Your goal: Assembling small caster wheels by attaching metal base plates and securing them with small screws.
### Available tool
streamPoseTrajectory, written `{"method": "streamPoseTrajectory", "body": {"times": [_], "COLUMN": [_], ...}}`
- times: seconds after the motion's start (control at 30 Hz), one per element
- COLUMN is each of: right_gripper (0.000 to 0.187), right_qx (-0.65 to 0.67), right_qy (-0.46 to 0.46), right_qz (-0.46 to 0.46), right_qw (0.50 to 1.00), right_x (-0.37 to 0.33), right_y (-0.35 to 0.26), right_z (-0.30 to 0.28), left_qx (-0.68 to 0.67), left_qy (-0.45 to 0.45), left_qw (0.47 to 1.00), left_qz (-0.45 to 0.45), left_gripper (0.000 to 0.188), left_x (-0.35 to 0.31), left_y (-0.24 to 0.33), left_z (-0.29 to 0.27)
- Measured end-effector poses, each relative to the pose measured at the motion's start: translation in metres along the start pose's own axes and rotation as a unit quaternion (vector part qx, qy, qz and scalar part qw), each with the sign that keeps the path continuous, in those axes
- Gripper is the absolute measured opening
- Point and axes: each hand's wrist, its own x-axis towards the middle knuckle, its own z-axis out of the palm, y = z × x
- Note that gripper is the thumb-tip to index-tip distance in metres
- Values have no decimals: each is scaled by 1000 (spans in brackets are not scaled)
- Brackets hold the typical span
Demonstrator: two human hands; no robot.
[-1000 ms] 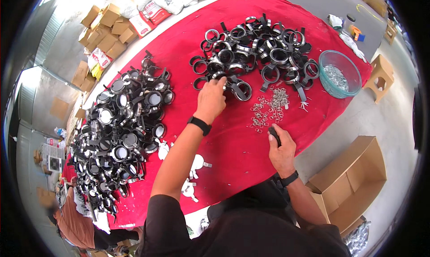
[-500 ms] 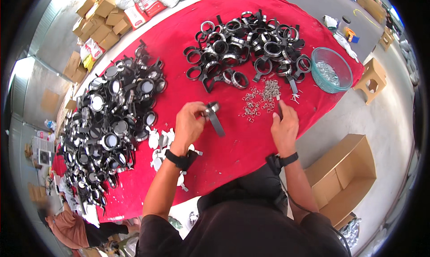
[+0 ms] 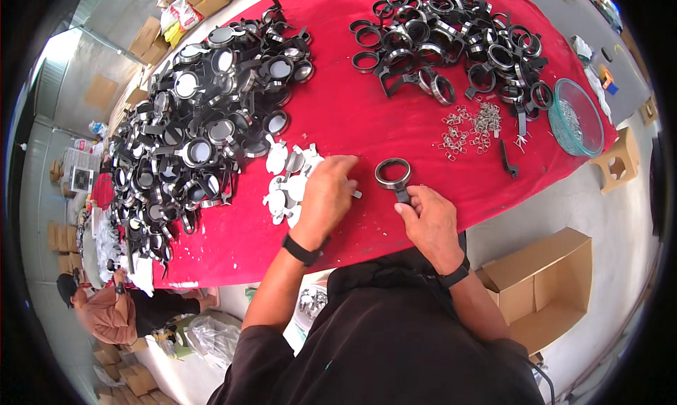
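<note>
Ring (image 3: 398, 187) in my right hand (image 3: 431, 225): thumb and fingers are pinched on its short black stem, and the metal-rimmed loop faces up over the red cloth (image 3: 331, 66), close in front of me. Whether it touches the cloth I cannot tell.

My left hand (image 3: 326, 195) is over the white discs (image 3: 276, 159), forefinger stretched forward and thumb a little apart from it. It is blurred, and I cannot tell whether a disc is between those fingers.

I judge the step in hand to be getting a disc, with the ring ready on the other side. The next move, as I read it, calls for separating just one disc from the overlapping pile, with a steady pinch on the stem.

More rings (image 3: 458, 34) lie heaped farther off, past the small metal clips (image 3: 486, 119). A black bar (image 3: 506, 158) lies loose on the cloth, between me and the clear bowl (image 3: 591, 152).
</note>
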Motion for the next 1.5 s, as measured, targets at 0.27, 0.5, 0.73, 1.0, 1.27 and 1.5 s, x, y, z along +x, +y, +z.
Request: {"method": "streamPoseTrajectory", "body": {"times": [0.27, 0.5, 0.73, 1.0, 1.27, 1.5], "right_gripper": [32, 36, 39, 23, 15, 14], "right_qx": [-42, -59, -54, 2, 4, -9], "right_qy": [116, 110, 145, 23, 125, 209], "right_qz": [-29, -16, -59, -138, -106, -81], "right_qw": [992, 992, 986, 990, 987, 975], "right_x": [2, -3, 4, 13, 9, 30], "right_y": [6, 7, -18, -22, -36, -17], "right_z": [-9, -17, -18, 3, -18, -31], "left_qx": [142, 124, 118, -25, -66, -88], "left_qy": [-136, -163, -129, -62, 74, 60], "left_qw": [980, 978, 984, 987, 982, 994], "left_qz": [-18, -38, 38, 146, 158, -36], "left_gripper": [51, 48, 45, 22, 25, 59], "left_x": [-4, 8, 3, 4, 11, 18], "left_y": [-22, -25, -14, 23, 47, 52], "left_z": [-24, -31, -26, -8, 14, 38]}}
